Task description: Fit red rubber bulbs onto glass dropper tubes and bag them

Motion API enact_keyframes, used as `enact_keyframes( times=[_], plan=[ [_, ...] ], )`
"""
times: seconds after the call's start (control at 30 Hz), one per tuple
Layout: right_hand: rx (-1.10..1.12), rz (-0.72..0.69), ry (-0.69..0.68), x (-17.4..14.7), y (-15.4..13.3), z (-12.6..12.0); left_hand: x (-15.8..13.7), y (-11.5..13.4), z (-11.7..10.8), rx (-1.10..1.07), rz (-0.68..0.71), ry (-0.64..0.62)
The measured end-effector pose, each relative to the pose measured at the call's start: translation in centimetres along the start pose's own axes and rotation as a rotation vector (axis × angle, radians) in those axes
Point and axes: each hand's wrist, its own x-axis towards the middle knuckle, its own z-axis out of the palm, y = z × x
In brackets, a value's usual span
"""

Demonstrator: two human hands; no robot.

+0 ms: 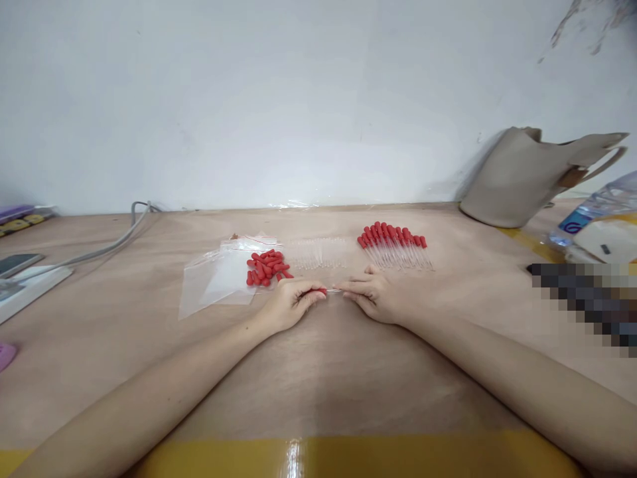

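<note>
From where I stand it's bright and even in here, the pale wall (298, 99) a cool grey-white across the top of the frame. Soft shadows hug the undersides of both forearms (164, 392), and a smudgier one falls on the wall left of the tan bag (512, 182), upper right. Hard glare streaks the yellow tape (398, 458) at bottom centre; small glints sparkle along the wall's foot. The red bulbs (260, 270) read clearly, but the loose clear tubes (318, 253) nearly melt into the tabletop (124, 345). Wide-angle stretching pulls at the lower corners, and coarse pixel blocks mask a dark shape (587, 302) at the right edge.
</note>
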Motion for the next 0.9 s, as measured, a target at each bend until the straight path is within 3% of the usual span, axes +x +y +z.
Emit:
enact_keyframes(
  times=[0.23, 0.37, 0.67, 0.9],
  plan=[
    [-0.228, -0.053, -0.054, 0.2, -0.5, -0.9, -0.1, 0.4, 0.1, 0.084, 0.064, -0.019],
    [-0.319, -0.045, -0.010, 0.0, -1.1, -0.6, -0.1, 0.4, 0.2, 0.123, 0.072, 0.010],
    [-0.094, -0.017, 0.159, -0.3, 0.6, 0.6, -0.1, -0.1, 0.3, 0.100, 0.021, 0.100],
    [-0.131, -0.125, 0.265, -0.1, -0.2, 1.1, -0.2, 0.3, 0.3, -0.003, -0.009, 0.123]
  ],
)
